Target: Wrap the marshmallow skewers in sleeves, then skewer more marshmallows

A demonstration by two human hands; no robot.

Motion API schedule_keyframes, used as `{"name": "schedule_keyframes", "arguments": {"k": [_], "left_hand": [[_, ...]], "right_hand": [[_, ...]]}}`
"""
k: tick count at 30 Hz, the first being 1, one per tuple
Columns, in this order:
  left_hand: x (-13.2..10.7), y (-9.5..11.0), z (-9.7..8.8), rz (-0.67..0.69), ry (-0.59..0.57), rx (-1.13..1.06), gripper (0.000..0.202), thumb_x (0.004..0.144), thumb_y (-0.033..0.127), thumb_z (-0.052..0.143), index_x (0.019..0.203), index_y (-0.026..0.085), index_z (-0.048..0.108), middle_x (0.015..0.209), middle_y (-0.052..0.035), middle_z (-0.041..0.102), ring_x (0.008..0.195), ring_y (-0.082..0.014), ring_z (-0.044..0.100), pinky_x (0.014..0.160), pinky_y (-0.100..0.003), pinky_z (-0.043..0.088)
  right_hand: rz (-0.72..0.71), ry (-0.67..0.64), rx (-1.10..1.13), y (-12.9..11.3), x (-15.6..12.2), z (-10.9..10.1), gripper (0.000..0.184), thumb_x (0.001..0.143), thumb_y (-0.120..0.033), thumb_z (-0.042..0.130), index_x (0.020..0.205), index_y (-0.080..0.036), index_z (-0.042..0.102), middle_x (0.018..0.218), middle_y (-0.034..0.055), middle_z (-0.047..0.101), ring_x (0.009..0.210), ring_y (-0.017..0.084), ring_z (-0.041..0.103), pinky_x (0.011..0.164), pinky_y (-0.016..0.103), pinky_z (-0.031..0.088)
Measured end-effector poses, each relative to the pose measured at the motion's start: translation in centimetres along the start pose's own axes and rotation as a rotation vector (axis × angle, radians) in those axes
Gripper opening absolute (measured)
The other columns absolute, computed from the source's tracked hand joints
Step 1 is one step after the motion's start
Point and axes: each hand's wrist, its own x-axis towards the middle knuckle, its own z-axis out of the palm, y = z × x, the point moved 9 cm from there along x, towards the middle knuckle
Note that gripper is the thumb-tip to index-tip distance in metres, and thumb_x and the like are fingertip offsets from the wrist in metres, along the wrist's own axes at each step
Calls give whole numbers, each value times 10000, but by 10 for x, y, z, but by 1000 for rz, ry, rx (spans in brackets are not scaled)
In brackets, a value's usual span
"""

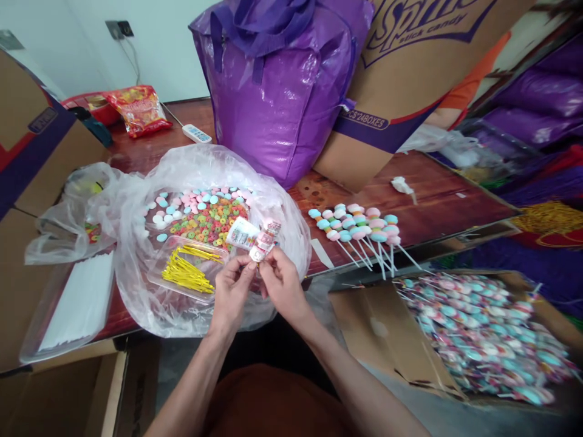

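Note:
My left hand (233, 291) and my right hand (280, 282) meet over the front rim of a clear plastic bag (136, 273), fingers pinched together. Between them stands a small wrapped candy stick (265, 240), pink and white in clear film, tilted to the right. Both hands pinch it at its lower end. Just behind it in the bag are a tray of yellow twist ties (189, 268), a heap of coloured ring candies (207, 221) and pastel pink, white and blue candies (182, 200).
A row of finished candy sticks (357, 226) lies on the wooden table (437, 200). A cardboard box (382, 334) at lower right holds several more. A purple bag (277, 91), a large carton (410, 79), white sticks (79, 303) and a snack packet (139, 109) surround the work spot.

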Motion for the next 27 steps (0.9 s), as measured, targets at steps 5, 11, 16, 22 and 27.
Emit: {"name": "schedule_keyframes", "arguments": {"k": [5,11,16,22,27], "left_hand": [[3,-25,10,-317,2,-348,392,581,353,917,735,129,634,592,42,543,453,-14,354,420,-133,298],[-4,-34,23,-493,-31,-487,379,542,216,933,796,116,670,657,32,552,559,-48,486,430,-121,348],[-8,-28,31,-469,-34,-512,337,572,198,922,758,129,650,643,43,545,554,-51,486,432,-129,366],[-1,-29,37,-423,-15,-466,267,663,252,878,797,146,672,754,9,637,659,-95,588,577,-185,498],[11,-6,53,-314,-213,-323,414,703,583,785,812,193,702,820,-31,668,830,-200,629,731,-311,567]], "right_hand": [[-144,64,-80,-3,-4,-22,125,953,-296,518,892,-205,578,771,3,645,556,125,587,528,267,504],[-818,134,-645,-51,-30,-24,257,959,-105,539,1142,-197,695,993,93,745,918,201,678,806,323,548],[-898,179,-668,-63,-29,-23,200,979,-123,505,1001,-178,697,856,83,727,813,190,652,735,322,532],[-677,271,-695,-58,-23,-24,281,989,-172,404,782,-183,594,730,79,613,724,205,539,704,348,472],[-283,229,-321,-41,-15,-52,178,951,-224,473,788,-202,544,728,-7,570,690,137,532,685,255,466]]}}
